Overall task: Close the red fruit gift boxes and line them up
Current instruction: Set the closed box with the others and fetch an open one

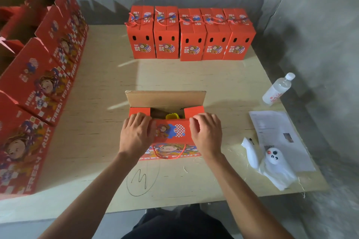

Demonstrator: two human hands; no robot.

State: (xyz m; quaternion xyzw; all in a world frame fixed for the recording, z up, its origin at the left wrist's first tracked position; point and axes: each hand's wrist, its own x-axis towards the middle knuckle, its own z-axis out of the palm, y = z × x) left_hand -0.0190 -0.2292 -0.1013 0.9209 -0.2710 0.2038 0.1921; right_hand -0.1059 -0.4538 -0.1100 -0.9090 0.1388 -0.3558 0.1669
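Two hands work one open box (pixel 171 132) on the tabletop (pixel 97 141): the left hand (pixel 137 134) presses flat on its near flap, and the right hand (pixel 206 134) curls its fingers over that flap's other end. Beyond the hands, five closed boxes (pixel 191 34) stand in a row. Left of the left hand, open boxes (pixel 38 87) line up.

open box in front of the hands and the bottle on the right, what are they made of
Open box: corrugated cardboard, going by the plain brown inside of its raised flap; outside printed red, fairly matte.
Bottle: looks like clear thin plastic, see-through body, white cap and label.
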